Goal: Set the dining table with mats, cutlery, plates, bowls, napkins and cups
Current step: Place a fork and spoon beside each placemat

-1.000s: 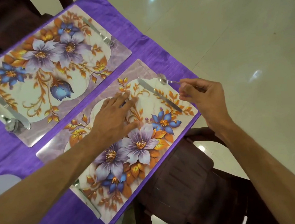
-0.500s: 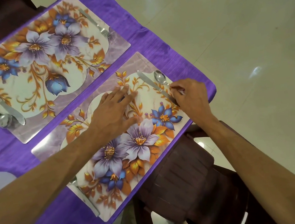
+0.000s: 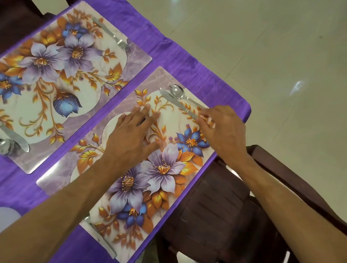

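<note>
On near mat (image 3: 132, 193), spoon (image 3: 180, 94) now beside knife (image 3: 178, 104); right hand (image 3: 224, 129) seemingly touching handles.

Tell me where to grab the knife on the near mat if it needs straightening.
Pinch the knife by its handle end, coming from the chair side where the right hand already is. It lies flat and diagonal, blade tip pointing away, and the spoon lies close alongside, so a fingertip pinch from above at the handle seems safest.
</note>
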{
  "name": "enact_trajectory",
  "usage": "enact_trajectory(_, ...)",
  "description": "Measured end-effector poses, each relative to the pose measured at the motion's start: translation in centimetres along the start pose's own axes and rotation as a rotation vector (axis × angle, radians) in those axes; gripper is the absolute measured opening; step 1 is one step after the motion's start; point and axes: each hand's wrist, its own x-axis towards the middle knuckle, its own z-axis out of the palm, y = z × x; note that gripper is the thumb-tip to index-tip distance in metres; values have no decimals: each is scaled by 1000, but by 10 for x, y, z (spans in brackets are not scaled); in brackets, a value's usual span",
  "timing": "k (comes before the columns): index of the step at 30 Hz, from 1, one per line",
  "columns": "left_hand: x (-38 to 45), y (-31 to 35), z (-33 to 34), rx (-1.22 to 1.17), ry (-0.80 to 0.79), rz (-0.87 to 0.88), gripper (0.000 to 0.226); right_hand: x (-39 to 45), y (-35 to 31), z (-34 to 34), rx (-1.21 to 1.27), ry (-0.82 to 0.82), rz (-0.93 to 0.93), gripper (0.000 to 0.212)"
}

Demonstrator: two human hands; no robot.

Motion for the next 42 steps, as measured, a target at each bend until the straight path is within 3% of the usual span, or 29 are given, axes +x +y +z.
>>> enact_trajectory(3, 1, 1, -1, -9, -5, 0, 95, -21, 6, 5, -42, -75, 83, 31)
enact_trajectory(15, 0, 2, -2, -36, -14, -21, 99, -19, 5, 7, 48, -77, 226, 35)
enact_trajectory(33, -1, 6, -5, -25, -38, -35, 99, -14, 9, 0, 150, -94, 268, 28)
enact_trajectory(42, -7, 22, -26, -31, -48, -50, 78, -29, 7, -63, 170, -46, 318, 27)
